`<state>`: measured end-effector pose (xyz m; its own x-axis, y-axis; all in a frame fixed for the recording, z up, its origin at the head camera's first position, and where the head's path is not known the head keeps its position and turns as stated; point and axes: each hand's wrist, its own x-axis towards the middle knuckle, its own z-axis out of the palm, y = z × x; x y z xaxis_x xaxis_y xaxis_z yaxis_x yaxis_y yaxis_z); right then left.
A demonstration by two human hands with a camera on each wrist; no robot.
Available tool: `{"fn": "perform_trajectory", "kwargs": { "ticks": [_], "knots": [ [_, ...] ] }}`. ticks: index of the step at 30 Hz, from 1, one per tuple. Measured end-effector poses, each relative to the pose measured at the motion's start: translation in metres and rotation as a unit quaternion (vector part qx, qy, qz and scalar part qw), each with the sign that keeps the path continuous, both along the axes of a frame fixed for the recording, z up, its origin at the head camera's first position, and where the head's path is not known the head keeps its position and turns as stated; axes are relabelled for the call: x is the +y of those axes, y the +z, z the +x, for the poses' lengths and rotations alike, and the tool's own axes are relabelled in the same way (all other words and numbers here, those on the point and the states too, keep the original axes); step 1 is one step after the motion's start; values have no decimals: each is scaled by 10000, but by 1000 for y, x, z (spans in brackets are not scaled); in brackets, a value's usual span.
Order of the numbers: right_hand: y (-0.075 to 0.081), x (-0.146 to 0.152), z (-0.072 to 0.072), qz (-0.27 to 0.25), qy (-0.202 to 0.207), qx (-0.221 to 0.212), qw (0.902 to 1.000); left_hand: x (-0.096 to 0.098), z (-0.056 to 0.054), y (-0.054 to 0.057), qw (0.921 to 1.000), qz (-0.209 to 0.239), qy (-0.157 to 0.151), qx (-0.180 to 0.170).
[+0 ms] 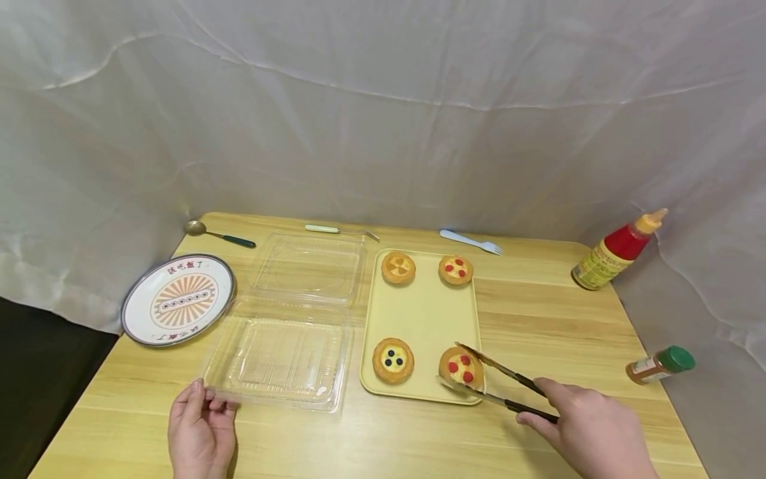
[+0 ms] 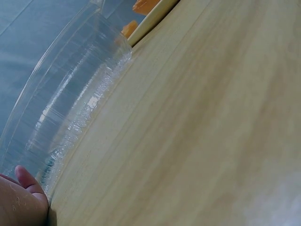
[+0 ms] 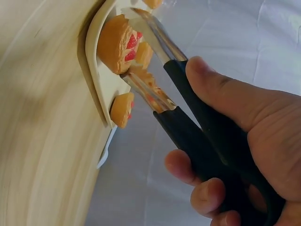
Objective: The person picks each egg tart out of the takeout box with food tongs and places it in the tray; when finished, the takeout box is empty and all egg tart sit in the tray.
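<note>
My right hand (image 1: 592, 426) grips a pair of metal tongs (image 1: 505, 403) by their black handles. The tips of the tongs stand on either side of a tart with red pieces (image 1: 459, 362) at the near right corner of the yellow tray (image 1: 426, 319). In the right wrist view, thumb and fingers wrap the dark handles (image 3: 197, 117), and the tart (image 3: 114, 44) still sits on the tray. At the left, my left hand (image 1: 202, 429) pinches the near left corner of an opened clear plastic box (image 1: 281, 359). Its curled fingers are partly hidden.
Other tarts on the tray are a blueberry one (image 1: 393, 360), a yellow-topped one (image 1: 398, 268) and another red-topped one (image 1: 456, 270). A plate (image 1: 134, 313) and spoon (image 1: 233, 239) lie left. Farther back is a blue fork (image 1: 469, 241); a sauce bottle (image 1: 610, 256) and spice jar (image 1: 661, 364) stand right.
</note>
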<state>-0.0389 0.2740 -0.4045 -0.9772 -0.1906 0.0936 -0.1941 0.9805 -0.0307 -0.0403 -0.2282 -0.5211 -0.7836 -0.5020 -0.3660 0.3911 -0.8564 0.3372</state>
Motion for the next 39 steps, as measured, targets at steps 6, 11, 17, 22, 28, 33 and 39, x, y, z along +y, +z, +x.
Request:
{"fn": "perform_trajectory", "kwargs": {
  "ticks": [6, 11, 17, 22, 28, 33, 39],
  "knots": [
    [-2, -2, 0, -172, -93, 146, 9997, 0, 0, 0, 10000, -3, 15, -4],
    [-4, -2, 1, -356, -177, 400, 9984, 0, -1, 0, 10000, -4, 28, -31],
    [-6, 1, -1, -471, -122, 868, 9950, 0, -1, 0, 10000, -39, 11, -57],
    [-8, 5, -4, -769, -153, 1037, 9915, 0, 0, 0, 10000, -56, 4, -70],
    [-11, 19, -11, -1137, -360, 1074, 9870, 0, -1, -1, 10000, -58, 19, -30],
    [-12, 33, -16, -1304, -1161, 623, 9827, 0, -2, -1, 9999, -125, 50, -26],
    [-19, 45, -21, -1244, -1861, 121, 9746, 0, -2, -1, 9999, -97, 24, -76]
  ]
}}
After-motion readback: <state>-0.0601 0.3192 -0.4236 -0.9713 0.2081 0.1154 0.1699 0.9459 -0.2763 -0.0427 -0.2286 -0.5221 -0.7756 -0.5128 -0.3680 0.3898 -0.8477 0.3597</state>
